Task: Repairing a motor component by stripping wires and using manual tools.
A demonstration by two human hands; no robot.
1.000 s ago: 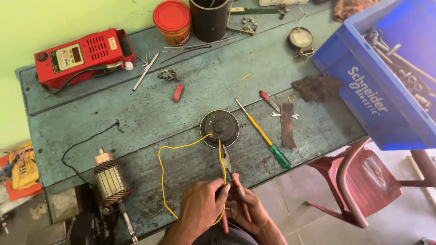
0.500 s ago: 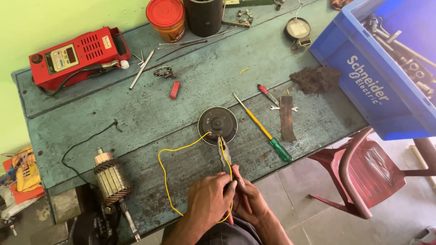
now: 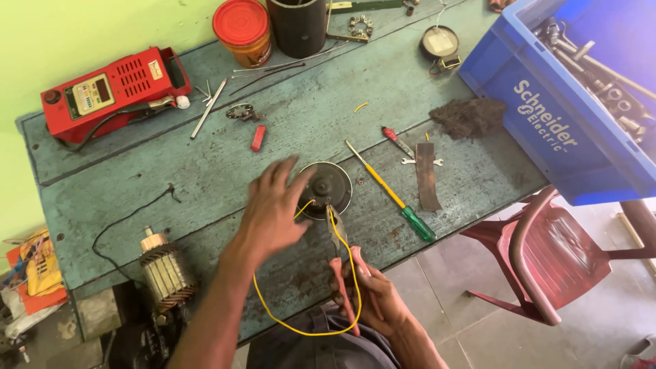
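Left hand [image 3: 273,212] spread over the round black part [image 3: 326,189]; right hand [image 3: 372,301] grips red pliers [image 3: 345,273] nearer; yellow wire [image 3: 287,321] loops between.

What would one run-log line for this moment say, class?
left hand: open, reaching over black round part | right hand: gripping red-handled pliers | yellow wire: looped off bench edge

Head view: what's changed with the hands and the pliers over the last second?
The left hand has let go of the pliers and reached forward over the bench toward the round black part, fingers spread. The right hand now holds the red-handled pliers alone, nose pointing at that part. The yellow wire still loops from the part back toward the person. The screwdriver and red meter lie where they were.
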